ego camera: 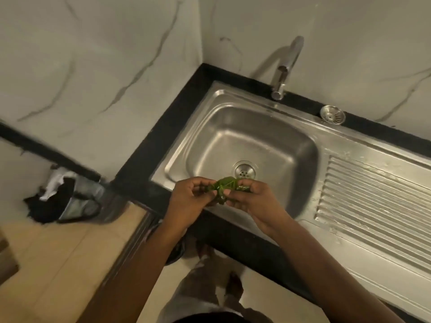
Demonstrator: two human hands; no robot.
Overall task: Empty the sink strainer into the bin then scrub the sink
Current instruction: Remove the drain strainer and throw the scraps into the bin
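Note:
A steel sink (233, 127) is set in a black counter. Its drain (245, 171) lies open near the basin's front. The round metal strainer (332, 114) rests on the counter behind the sink, to the right of the tap. Over the front rim of the basin, my left hand (190, 201) and my right hand (254, 199) both pinch a crumpled green piece (225, 186), perhaps a scrub pad or a wrapper; I cannot tell which. A bin (79, 201) with a dark liner and white scraps stands on the floor at the left.
A chrome tap (285, 71) rises at the back of the sink. A ribbed steel drainboard (377, 206) stretches to the right. Marble-look walls meet in the corner behind. My legs and a tan floor show below the counter edge.

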